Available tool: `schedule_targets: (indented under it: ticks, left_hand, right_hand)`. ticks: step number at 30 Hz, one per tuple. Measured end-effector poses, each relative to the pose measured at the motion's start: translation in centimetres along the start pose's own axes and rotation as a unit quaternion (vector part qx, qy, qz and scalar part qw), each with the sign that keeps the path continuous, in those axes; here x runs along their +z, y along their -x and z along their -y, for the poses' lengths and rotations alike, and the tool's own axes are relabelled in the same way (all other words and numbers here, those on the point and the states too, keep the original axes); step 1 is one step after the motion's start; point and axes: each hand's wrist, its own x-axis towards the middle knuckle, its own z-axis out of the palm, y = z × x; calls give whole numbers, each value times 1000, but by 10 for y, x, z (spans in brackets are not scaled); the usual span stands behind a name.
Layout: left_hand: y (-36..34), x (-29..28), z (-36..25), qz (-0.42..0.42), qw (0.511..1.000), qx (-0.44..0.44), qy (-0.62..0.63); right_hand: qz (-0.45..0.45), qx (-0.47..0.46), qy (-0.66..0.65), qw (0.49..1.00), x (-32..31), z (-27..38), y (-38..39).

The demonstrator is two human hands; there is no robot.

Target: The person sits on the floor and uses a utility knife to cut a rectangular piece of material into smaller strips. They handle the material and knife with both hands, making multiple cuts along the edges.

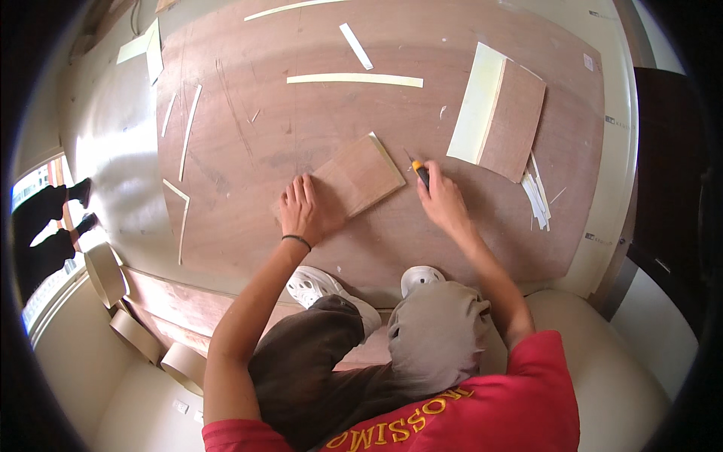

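Note:
A rectangular brown wooden board (358,177) lies aslant on the large plywood sheet in front of me, with a pale strip along its right end. Pressed flat on its left part is my left hand (300,207), fingers stretched out and a dark band at the wrist. To the right of the board, my right hand (443,197) is closed round a yellow and black utility knife (419,172). The thin blade points up and left, a little apart from the board's right end.
Another brown board (514,120) with a pale sheet (477,105) beside it lies at the right, above a bundle of cut strips (536,197). Pale strips (354,79) lie scattered at the far side and left. A person's legs (45,241) show at the far left, near several cardboard rolls (135,337).

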Motion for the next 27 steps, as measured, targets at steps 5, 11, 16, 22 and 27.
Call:
schedule_targets:
  ticks: [5,11,16,22,27]
  left_hand:
    - [13,3,-3,-47,997,43,-39]
    - [-40,-13,-56,-152,971,58,174]
    - [-76,24,-94,-198,962,-146,115]
    - [-81,38,-104,-221,958,-171,69]
    - [-81,35,-105,-202,958,-179,97]
  right_hand:
    - [27,23,30,999,19,10,18]
    - [-13,-20,30,999,32,14,1]
    - [18,-4,51,999,36,38,-27]
    - [63,6,47,997,33,34,-36]
    - [108,33,51,992,27,45,-40]
